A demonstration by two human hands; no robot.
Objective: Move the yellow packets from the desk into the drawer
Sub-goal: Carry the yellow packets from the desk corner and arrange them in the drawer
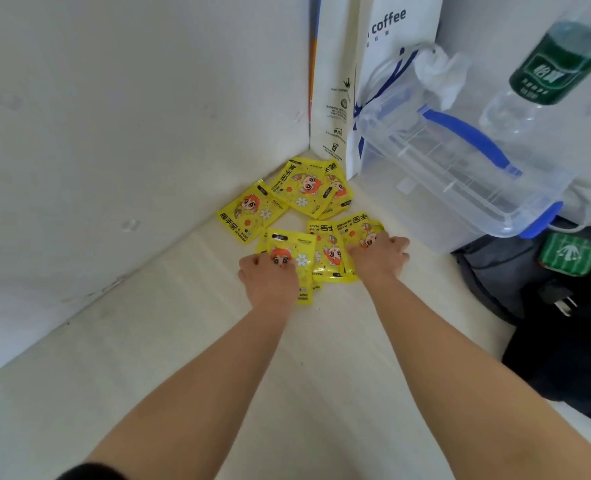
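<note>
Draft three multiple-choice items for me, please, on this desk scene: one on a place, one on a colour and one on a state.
1. Where do the yellow packets lie?
A. In the desk corner, by the walls
B. Inside a drawer
C. On a chair

2. What colour is the handle of the clear box?
A. Red
B. Blue
C. Black

3. What are the left hand and right hand doing?
A. Lifting a cup
B. Hanging clear of everything
C. Resting on the nearest packets

Answers:
1 A: the packets are spread on the desk where the two walls meet.
2 B: a blue strap arches over the clear box.
3 C: each hand's fingers lie on a packet at the near edge of the pile.
</note>
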